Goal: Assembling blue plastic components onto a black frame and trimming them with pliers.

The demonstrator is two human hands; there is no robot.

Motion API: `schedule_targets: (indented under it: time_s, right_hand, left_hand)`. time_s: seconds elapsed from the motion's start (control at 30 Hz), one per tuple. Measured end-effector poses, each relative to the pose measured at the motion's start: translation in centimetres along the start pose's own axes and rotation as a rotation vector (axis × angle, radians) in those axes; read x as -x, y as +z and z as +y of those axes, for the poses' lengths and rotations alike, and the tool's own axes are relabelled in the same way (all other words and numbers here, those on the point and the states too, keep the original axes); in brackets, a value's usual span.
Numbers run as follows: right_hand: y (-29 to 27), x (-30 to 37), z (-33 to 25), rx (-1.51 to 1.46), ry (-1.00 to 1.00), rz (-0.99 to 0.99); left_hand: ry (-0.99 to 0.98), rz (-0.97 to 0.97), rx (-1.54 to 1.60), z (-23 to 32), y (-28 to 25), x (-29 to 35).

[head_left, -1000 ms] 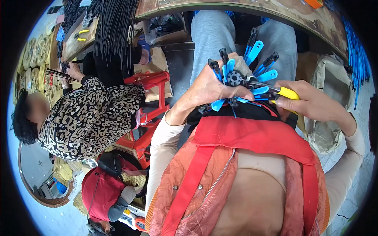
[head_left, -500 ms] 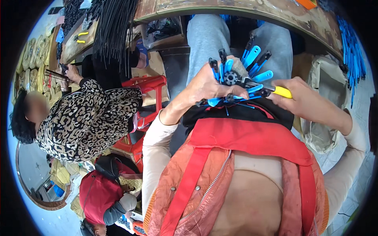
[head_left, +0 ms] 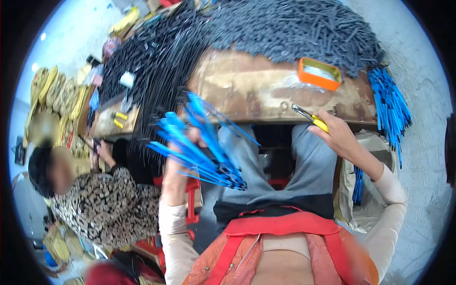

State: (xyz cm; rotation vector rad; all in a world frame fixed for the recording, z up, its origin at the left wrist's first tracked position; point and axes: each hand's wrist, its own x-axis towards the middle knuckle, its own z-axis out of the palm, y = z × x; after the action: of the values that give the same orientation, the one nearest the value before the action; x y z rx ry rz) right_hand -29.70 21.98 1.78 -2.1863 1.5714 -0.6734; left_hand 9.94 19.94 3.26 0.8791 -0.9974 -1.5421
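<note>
My left hand is wrapped round a fanned bundle of long blue rods with black ends, held up over my left thigh. The bundle is blurred, and part of that hand is hidden behind it. My right hand grips a pair of yellow-handled pliers near the table's front edge. The pliers' metal jaws point to the far left, over the wooden tabletop, and touch nothing that I can make out.
A large heap of grey strips covers the table's far side. Black rods hang over its left edge, blue rods over its right. An orange box stands on it. A pale sack is by my right; a co-worker sits at left.
My left hand has swung the bundle leftward, away from the pliers. My right hand has drawn the pliers off it, toward the table. The view has tilted up to show more table.
</note>
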Motion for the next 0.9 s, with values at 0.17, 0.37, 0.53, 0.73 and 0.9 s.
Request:
schedule_targets:
  time_s: [0.17, 0.37, 0.53, 0.73, 0.9]
  right_hand:
    - [1.9, -1.7, 8.7, 0.361, 0.101, 0.023]
    - [0.7, -1.0, 10.3, 0.502, -0.181, 0.205]
    - [-2.4, 3.4, 12.5, 0.33, -0.237, 0.217]
    - [-5.2, 5.5, 14.3, 0.333, -0.215, 0.195]
    - [-8.0, 5.9, 15.2, 0.514, -0.201, 0.223]
  left_hand:
    - [-0.023, -0.167, 0.233, 3.8, 2.5, -7.0]
    - [-0.196, -0.348, 0.197, 4.0, 9.1, -15.2]
    - [-0.5, -0.136, 0.043, 3.6, 1.2, -22.8]
    - [-0.628, 0.056, -0.559, 0.9, -9.8, -32.4]
    - [-0.1, 0.324, -1.239, 4.0, -13.1, -36.2]
